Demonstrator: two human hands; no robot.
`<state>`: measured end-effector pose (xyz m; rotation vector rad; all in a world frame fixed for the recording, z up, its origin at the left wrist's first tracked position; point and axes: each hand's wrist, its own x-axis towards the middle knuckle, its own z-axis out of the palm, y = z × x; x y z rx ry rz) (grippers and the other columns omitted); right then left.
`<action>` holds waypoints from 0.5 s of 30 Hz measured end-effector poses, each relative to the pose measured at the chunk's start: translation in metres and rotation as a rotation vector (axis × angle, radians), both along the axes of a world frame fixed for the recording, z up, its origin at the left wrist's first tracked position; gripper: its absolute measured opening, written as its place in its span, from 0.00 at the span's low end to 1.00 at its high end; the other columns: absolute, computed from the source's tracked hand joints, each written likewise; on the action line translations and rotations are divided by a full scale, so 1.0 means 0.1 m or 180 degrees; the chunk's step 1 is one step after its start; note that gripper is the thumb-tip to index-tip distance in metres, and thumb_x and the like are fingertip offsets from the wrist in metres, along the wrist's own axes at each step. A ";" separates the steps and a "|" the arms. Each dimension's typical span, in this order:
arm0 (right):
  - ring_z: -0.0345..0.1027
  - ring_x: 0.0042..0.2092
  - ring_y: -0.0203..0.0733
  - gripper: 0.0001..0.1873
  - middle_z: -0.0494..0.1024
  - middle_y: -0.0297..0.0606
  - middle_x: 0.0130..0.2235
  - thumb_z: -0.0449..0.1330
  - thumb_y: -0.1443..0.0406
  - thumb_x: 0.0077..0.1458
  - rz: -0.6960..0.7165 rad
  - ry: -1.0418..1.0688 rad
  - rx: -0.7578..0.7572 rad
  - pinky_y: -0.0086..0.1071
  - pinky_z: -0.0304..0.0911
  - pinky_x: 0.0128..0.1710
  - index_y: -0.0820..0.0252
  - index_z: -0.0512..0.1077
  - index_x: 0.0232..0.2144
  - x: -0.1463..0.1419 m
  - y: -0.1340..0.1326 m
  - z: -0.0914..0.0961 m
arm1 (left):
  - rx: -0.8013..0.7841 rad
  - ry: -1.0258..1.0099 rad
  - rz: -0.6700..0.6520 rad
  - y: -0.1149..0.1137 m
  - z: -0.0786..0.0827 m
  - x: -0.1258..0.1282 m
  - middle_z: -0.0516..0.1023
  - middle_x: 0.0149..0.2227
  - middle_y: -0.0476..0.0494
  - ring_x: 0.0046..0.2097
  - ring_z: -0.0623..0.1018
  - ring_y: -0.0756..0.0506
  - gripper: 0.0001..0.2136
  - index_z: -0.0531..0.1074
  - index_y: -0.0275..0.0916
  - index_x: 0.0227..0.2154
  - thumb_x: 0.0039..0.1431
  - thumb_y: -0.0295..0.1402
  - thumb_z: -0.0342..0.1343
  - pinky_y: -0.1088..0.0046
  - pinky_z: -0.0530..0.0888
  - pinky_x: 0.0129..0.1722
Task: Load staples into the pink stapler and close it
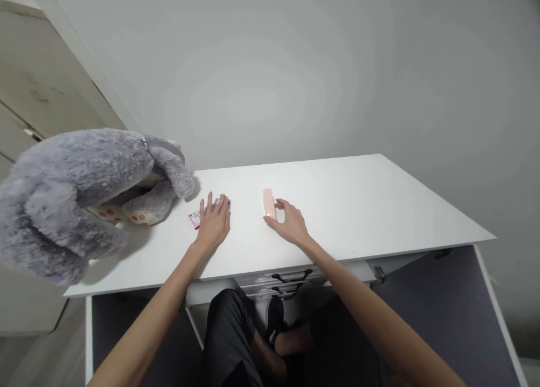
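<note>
A slim, pale pink oblong object [269,200] is on the white cabinet top, its exact kind unclear. My right hand [291,223] has thumb and fingers around its near end. To the left, my left hand [214,223] lies palm down with the fingers stretched out and spread. Beside and partly beneath it is a small red-and-white printed packet or card [194,219]. Something small and dark shows at the left fingertips, mostly covered, so I cannot make it out.
A big grey-purple plush toy [97,167] sits on the left end of the white cabinet top [358,201]. Below the front edge are drawers with black handles [292,277] and an open cabinet door [442,297] at the right. A grey wall [274,72] stands behind.
</note>
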<state>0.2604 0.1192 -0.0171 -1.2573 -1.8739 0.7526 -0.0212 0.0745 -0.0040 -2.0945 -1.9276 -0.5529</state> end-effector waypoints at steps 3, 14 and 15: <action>0.74 0.62 0.57 0.33 0.80 0.44 0.62 0.64 0.57 0.59 -0.0023 -0.0048 -0.0016 0.54 0.63 0.65 0.54 0.67 0.65 -0.07 0.07 0.00 | 0.0121 -0.0109 0.0012 0.01 0.01 0.06 0.66 0.73 0.30 0.80 0.48 0.27 0.26 0.67 0.31 0.70 0.75 0.34 0.41 0.34 0.47 0.77; 0.77 0.51 0.56 0.19 0.84 0.41 0.50 0.62 0.65 0.54 0.0195 0.0032 0.0069 0.52 0.70 0.57 0.51 0.76 0.49 -0.11 0.19 -0.09 | -0.0487 -0.2581 -0.0877 0.13 0.00 0.66 0.84 0.55 0.35 0.56 0.81 0.36 0.23 0.78 0.38 0.59 0.68 0.47 0.61 0.55 0.77 0.59; 0.77 0.51 0.56 0.17 0.84 0.41 0.50 0.63 0.63 0.55 0.0197 0.0034 0.0108 0.51 0.70 0.57 0.51 0.76 0.48 -0.12 0.18 -0.10 | -0.0607 -0.2796 -0.0929 0.13 0.00 0.66 0.84 0.54 0.35 0.54 0.82 0.37 0.23 0.79 0.38 0.57 0.67 0.48 0.63 0.57 0.77 0.58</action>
